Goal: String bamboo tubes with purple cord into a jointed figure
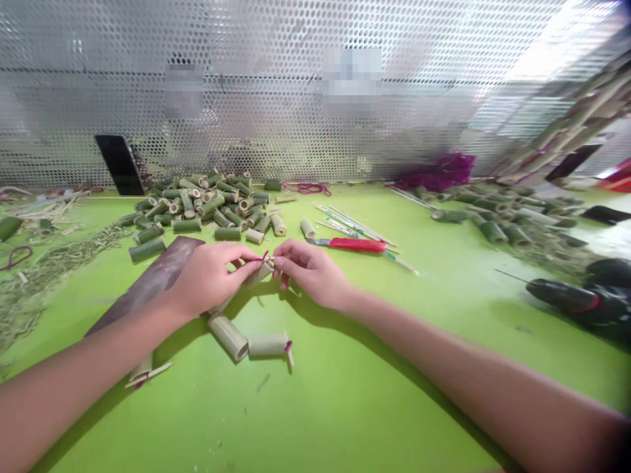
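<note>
My left hand (214, 272) is closed, its thumb and forefinger pinching a magenta string (265, 256) at the end of a short bamboo tube (257, 274). Facing it, my right hand (308, 269) pinches what looks like a thin pale stick (271, 260) beside the string, its other fingers curled. More peeled tubes run below in a bent row: one tilted tube (229, 336) meets another tube (267, 344) with a stick and magenta knot (288, 345) at its end. Under my left forearm, a further tube (140, 373) shows a similar tied stick. Part of the row is hidden by my left hand.
Behind my hands lies a pile of green bamboo pieces (217, 200). A red-handled knife (355, 244) rests by thin sticks (352, 223). A dark flat board (148, 282) is at left, a drill (566, 295) at right. A phone (119, 164) leans against the perforated metal wall (276, 118).
</note>
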Motion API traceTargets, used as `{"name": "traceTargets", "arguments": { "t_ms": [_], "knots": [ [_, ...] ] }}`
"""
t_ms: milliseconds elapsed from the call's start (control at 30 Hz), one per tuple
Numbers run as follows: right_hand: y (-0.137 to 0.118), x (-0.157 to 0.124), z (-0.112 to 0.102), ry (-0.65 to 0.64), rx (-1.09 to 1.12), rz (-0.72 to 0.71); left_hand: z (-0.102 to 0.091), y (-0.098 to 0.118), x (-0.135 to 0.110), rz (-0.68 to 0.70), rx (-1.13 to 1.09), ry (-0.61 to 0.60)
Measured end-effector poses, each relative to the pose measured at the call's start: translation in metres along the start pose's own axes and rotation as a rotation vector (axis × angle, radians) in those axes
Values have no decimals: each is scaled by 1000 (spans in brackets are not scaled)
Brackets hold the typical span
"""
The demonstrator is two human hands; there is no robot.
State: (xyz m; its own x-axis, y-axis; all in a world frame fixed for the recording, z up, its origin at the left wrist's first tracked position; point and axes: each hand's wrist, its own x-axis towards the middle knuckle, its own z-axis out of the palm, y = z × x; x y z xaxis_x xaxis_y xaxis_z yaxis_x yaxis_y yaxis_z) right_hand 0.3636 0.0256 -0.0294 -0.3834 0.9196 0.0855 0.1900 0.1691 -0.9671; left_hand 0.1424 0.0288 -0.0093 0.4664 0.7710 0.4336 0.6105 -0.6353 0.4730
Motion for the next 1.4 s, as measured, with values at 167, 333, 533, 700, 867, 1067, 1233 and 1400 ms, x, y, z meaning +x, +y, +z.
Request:
{"name": "traceTargets", "arguments": {
  "t_ms": [167, 333, 533, 700, 867, 1067, 1233, 1400],
  "knots": [
    [0, 0, 3, 0, 51, 21, 6, -11, -6, 333, 206, 114],
    [3, -1, 9, -4, 34, 4, 4, -6, -5, 569, 329, 147],
    [-2, -2, 16, 5, -143, -38, 5, -3, -5, 455, 188, 84],
    [-5, -2, 18, 13, -216, -44, 6, 1, -3, 167, 68, 52],
    [-3, 1, 20, 6, -228, -41, 6, 5, 1, 10, -14, 59],
    [1, 5, 27, 99, -130, -40, 8, 6, 2, -84, -122, 86],
    [3, 7, 27, 144, -117, -61, 9, 3, 3, -168, -252, 93],
    [2, 8, 25, 176, -120, -175, 10, 1, 3, -220, -322, 73]
  ]
}}
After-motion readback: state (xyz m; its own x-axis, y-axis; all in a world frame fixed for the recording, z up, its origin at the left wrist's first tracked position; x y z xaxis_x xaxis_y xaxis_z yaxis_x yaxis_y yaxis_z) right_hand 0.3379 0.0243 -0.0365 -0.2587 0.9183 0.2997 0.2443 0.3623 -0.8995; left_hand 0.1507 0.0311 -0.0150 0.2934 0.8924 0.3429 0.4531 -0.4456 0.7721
